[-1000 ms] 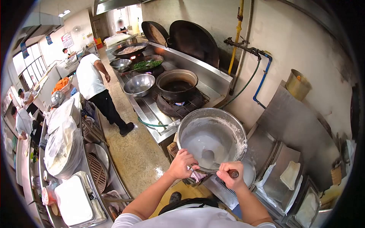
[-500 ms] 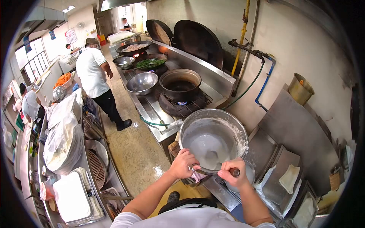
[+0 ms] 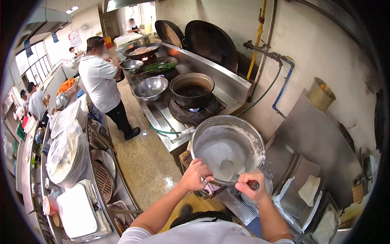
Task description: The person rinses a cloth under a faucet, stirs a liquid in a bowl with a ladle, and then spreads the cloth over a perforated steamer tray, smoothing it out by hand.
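At the left edge of the frame, shows people (image 3: 37,103) in white shirts, placed differently from the earlier frame. In the upper left, shows a co-worker (image 3: 97,83) with feet in nearly the same spot, but now turned toward the right with the arms bent up at chest height, rather than facing away with an arm lowered. Near the upper middle, has the pot (image 3: 191,99) over a flame, unchanged. Below it, grips the near left rim of the bowl (image 3: 256,136) with the left hand (image 3: 194,175), fingers closed over the edge, just as before. Within the bowl, right of centre in the frame, holds whitish liquid (image 3: 215,149) with the head of the ladle (image 3: 227,165) partly sunk near the close side. At the near right rim, wraps the right hand (image 3: 248,185) fully around the ladle's handle (image 3: 254,185), moved slightly rightward.
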Demonstrator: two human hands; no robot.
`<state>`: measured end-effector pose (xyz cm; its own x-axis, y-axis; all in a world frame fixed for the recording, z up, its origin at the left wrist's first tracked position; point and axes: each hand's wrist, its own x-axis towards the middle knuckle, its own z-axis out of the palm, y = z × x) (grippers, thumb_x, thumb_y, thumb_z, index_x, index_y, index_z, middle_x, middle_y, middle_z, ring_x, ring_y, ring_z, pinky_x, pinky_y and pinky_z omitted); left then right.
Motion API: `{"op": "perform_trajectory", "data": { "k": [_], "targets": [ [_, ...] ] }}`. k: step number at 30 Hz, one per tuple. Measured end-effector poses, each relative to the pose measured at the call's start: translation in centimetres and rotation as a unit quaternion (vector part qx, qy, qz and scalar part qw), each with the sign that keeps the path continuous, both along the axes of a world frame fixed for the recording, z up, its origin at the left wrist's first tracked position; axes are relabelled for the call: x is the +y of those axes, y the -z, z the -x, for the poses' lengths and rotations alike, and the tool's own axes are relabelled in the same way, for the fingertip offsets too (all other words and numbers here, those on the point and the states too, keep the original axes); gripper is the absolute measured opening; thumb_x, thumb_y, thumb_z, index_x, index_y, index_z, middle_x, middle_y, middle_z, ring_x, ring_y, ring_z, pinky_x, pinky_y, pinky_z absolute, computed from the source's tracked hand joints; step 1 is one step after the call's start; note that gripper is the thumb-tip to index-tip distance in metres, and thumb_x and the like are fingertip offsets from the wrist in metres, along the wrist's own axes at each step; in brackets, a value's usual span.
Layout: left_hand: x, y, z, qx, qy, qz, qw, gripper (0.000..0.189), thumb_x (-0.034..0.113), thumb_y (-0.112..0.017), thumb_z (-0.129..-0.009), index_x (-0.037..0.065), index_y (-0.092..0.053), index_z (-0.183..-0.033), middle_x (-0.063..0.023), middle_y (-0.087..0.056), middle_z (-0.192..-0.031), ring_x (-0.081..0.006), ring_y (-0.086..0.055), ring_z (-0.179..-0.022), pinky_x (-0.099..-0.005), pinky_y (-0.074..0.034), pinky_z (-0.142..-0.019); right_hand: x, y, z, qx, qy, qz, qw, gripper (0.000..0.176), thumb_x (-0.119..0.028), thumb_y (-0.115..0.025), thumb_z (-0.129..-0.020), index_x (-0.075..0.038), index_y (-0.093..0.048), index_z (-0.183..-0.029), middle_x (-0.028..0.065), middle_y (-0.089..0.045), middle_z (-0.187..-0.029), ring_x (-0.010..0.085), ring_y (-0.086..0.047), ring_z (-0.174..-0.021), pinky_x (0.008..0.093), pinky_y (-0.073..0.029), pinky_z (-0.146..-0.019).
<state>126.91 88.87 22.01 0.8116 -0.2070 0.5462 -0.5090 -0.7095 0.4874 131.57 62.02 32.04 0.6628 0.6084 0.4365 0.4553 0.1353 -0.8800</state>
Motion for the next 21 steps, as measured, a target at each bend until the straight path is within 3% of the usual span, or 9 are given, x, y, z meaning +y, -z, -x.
{"op": "perform_trajectory", "data": {
  "k": [4,8,11,14,17,21],
  "targets": [
    [-0.1,0.1,-0.1,-0.003,0.007,0.009,1.000,0.018,0.028,-0.085,-0.079,0.014,-0.076,-0.087,-0.0036,-0.067,-0.085,-0.0275,-0.062,-0.093,-0.0493,-0.043,-0.109,1.8,3.4,-0.9,0.016,0.051,-0.096,0.994,0.031,0.006,-0.071,-0.085,-0.002,-0.050,-0.065,0.0070,-0.056,-0.059,0.0156,-0.051,-0.052,0.0315,-0.040,-0.052],
    [0.1,0.1,0.0,0.003,0.005,0.005,1.000,0.018,0.028,-0.085,-0.079,0.015,-0.076,-0.088,-0.0039,-0.067,-0.085,-0.0278,-0.062,-0.093,-0.0495,-0.042,-0.109,0.4,4.9,-2.6,-0.033,0.068,-0.040,0.996,0.029,0.008,-0.069,-0.085,-0.001,-0.050,-0.064,0.0083,-0.056,-0.062,0.0183,-0.052,-0.057,0.0343,-0.042,-0.056],
    [0.0,0.2,-0.1,0.003,0.010,0.009,1.000,0.018,0.027,-0.085,-0.079,0.015,-0.076,-0.088,-0.0039,-0.067,-0.084,-0.0279,-0.062,-0.093,-0.0497,-0.042,-0.109,-1.0,3.3,-2.2,-0.092,0.070,0.074,0.991,0.030,0.003,-0.073,-0.085,-0.002,-0.051,-0.066,0.0072,-0.056,-0.061,0.0164,-0.051,-0.054,0.0317,-0.040,-0.053],
    [0.0,0.3,0.0,0.001,0.006,0.007,1.000,0.017,0.026,-0.085,-0.079,0.014,-0.076,-0.088,-0.0039,-0.066,-0.082,-0.0281,-0.062,-0.093,-0.0497,-0.042,-0.109,-1.1,0.2,-0.2,-0.036,0.030,0.081,0.996,0.030,0.003,-0.074,-0.085,-0.002,-0.051,-0.065,0.0071,-0.057,-0.061,0.0158,-0.051,-0.054,0.0315,-0.040,-0.053],
    [-0.2,-0.1,0.0,-0.004,0.004,0.011,1.000,0.017,0.025,-0.085,-0.078,0.014,-0.076,-0.087,-0.0041,-0.065,-0.081,-0.0283,-0.062,-0.093,-0.0498,-0.042,-0.109,0.4,0.9,0.8,0.033,0.025,-0.038,0.998,0.030,0.004,-0.073,-0.085,-0.002,-0.051,-0.065,0.0077,-0.058,-0.061,0.0159,-0.052,-0.053,0.0314,-0.040,-0.053],
    [0.0,0.0,0.0,0.002,0.005,0.010,1.000,0.017,0.024,-0.085,-0.078,0.014,-0.076,-0.087,-0.0043,-0.065,-0.081,-0.0285,-0.062,-0.092,-0.0497,-0.043,-0.109,1.9,4.0,-0.3,0.008,0.077,-0.064,0.995,0.029,0.005,-0.071,-0.085,-0.002,-0.052,-0.065,0.0080,-0.059,-0.061,0.0162,-0.053,-0.054,0.0314,-0.041,-0.053]
  ]
}}
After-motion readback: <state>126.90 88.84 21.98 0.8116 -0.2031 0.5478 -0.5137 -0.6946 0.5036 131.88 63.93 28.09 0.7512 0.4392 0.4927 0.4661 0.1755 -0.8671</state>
